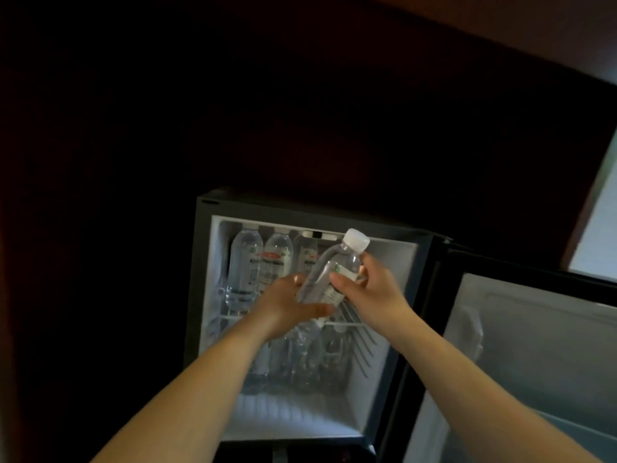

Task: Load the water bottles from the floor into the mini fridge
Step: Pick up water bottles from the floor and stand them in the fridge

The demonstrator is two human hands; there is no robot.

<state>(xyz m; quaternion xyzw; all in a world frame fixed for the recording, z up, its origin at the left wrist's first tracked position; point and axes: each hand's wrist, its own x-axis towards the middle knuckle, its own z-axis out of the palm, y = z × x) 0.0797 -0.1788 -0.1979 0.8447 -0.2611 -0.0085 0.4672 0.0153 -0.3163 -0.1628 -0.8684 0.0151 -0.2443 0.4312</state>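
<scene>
A clear water bottle [329, 277] with a white cap is held tilted in front of the open mini fridge [200, 262], cap up and to the right. My right hand [374, 289] grips its upper half, thumb across the label. My left hand [287, 304] cups its lower end from the left, thumb under the base. On the upper wire shelf [347, 324] three bottles [277, 262] stand in a row at the left. Several more bottles [300, 359] stand on the fridge floor below.
The fridge door [521, 362] hangs open to the right, its inner side pale. Dark wooden cabinet surfaces surround the fridge on the left and above. The right part of the upper shelf shows bare wire. A bright pale strip [597, 228] shows at the far right.
</scene>
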